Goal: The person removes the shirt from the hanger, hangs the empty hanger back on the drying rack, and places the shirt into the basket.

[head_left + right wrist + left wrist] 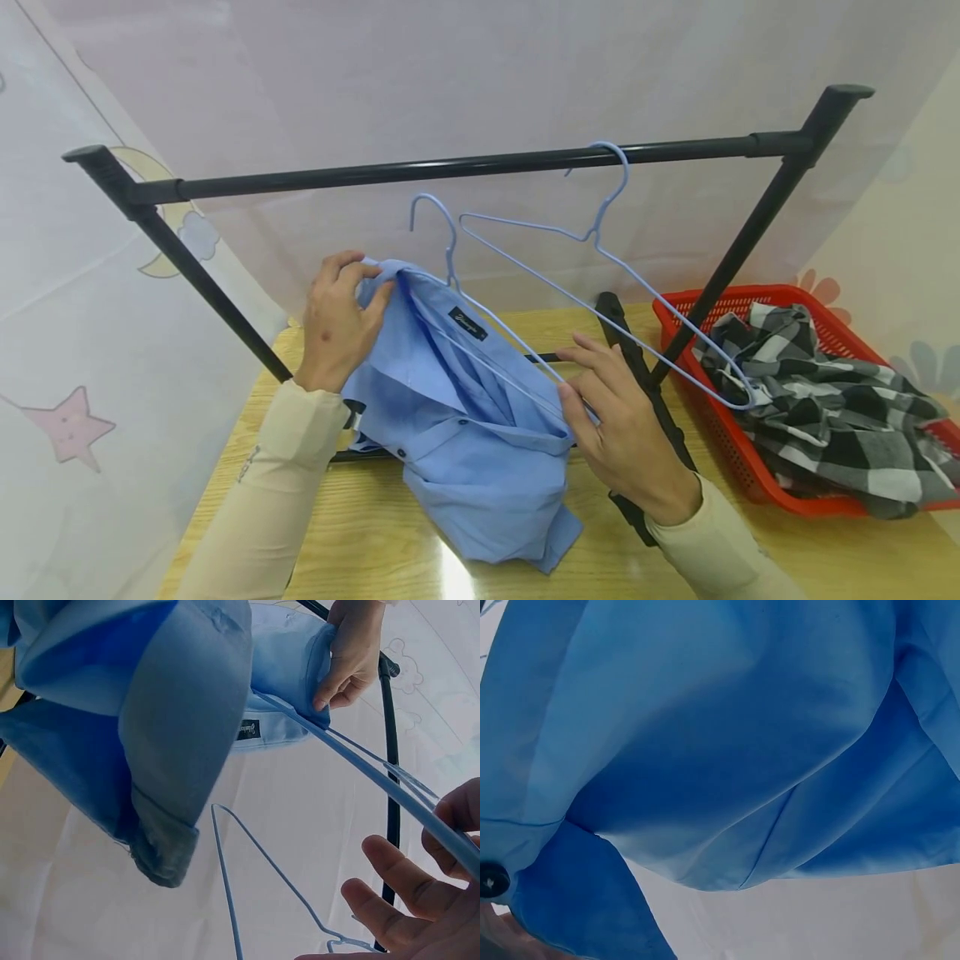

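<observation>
A light blue buttoned shirt point(487, 492) hangs between my hands, its dark collar label point(467, 323) facing up. My left hand point(337, 321) pinches the shirt's cloth near the collar between thumb and fingers. A blue wire hanger point(452, 250) lies partly inside the shirt, its hook sticking up beside the label. Its other end is held by my right hand point(615, 417), at the shirt's right side. In the right wrist view, thumb and forefinger grip the hanger wire point(375, 774) while the other fingers extend. Shirt cloth point(727, 750) and a dark button point(491, 880) fill the left wrist view.
A black rack's rail point(450, 169) crosses above my hands, with a second blue hanger point(626, 167) hooked on it, bare. To the right, a red basket point(750, 293) holds a black-and-white checked garment point(847, 408). Rack and basket stand on a wooden table point(360, 533).
</observation>
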### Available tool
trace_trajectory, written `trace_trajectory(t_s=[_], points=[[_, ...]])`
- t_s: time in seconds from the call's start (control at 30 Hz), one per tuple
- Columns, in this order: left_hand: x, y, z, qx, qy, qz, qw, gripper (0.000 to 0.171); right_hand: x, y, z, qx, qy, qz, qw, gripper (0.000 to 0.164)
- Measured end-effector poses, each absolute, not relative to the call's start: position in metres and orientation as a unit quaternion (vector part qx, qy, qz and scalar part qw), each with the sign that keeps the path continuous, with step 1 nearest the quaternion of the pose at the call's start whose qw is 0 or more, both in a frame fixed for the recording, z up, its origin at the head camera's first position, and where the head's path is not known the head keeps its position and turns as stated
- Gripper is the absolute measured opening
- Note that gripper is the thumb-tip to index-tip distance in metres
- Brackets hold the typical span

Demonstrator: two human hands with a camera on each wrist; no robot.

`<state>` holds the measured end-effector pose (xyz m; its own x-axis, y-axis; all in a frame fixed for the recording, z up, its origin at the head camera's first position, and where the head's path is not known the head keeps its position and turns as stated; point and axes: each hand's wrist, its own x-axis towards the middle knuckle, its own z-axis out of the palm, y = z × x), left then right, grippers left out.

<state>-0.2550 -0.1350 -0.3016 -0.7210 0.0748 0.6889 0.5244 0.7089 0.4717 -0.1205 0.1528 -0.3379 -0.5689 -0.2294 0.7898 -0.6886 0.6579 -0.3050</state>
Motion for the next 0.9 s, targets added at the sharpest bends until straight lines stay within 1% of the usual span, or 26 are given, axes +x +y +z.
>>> trace_trajectory(t_s=[0.17,0.33,0.9], points=[[-0.256,-0.134,-0.301,-0.174,-0.858,-0.340,0.344,0.019,-0.118,0.154,-0.338,0.276,-0.831,0.309,0.372,0.044],[-0.257,-0.134,-0.301,-0.168,-0.858,-0.341,0.345,0.018,-0.116,0.155,-0.338,0.277,-0.829,0.307,0.376,0.044],[-0.264,-0.137,-0.305,-0.142,-0.871,-0.340,0.326,0.019,-0.110,0.159,-0.336,0.268,-0.833,0.306,0.376,0.043]])
